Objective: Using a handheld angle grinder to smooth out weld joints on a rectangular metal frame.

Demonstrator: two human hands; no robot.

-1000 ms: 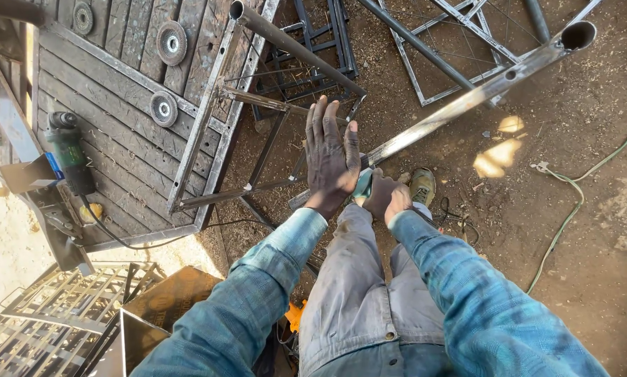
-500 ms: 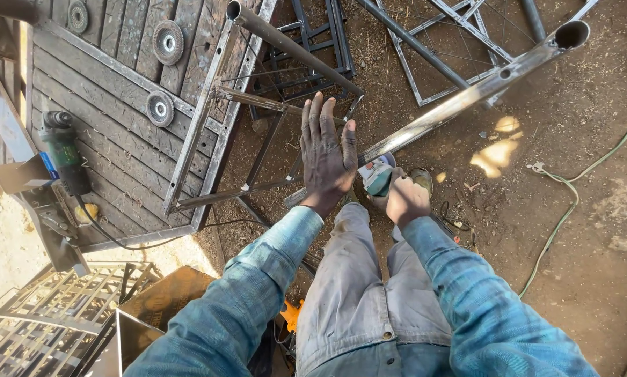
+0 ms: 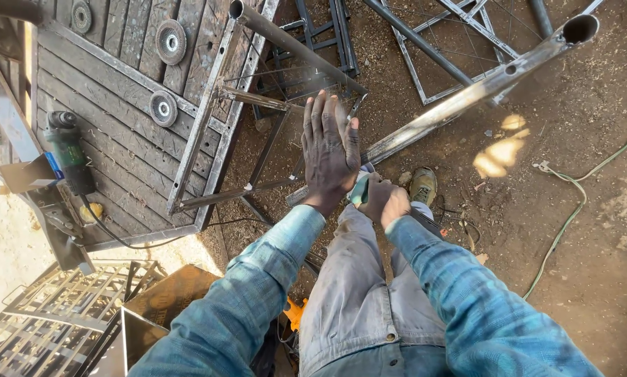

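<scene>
A left hand (image 3: 331, 155) lay flat, fingers spread, over a long grey steel tube (image 3: 467, 94) slanting above the dirt, while the right hand (image 3: 384, 200) beside it closed around a small teal-handled tool (image 3: 359, 188) against that tube.

An open-air metalworking yard: welded steel frames (image 3: 460, 42) and a long pipe (image 3: 467, 94) lie on the bare dirt floor (image 3: 572, 209), while an angle grinder (image 3: 69, 150) and grinding discs (image 3: 170, 42) sit on a plank tabletop (image 3: 118, 139).
</scene>
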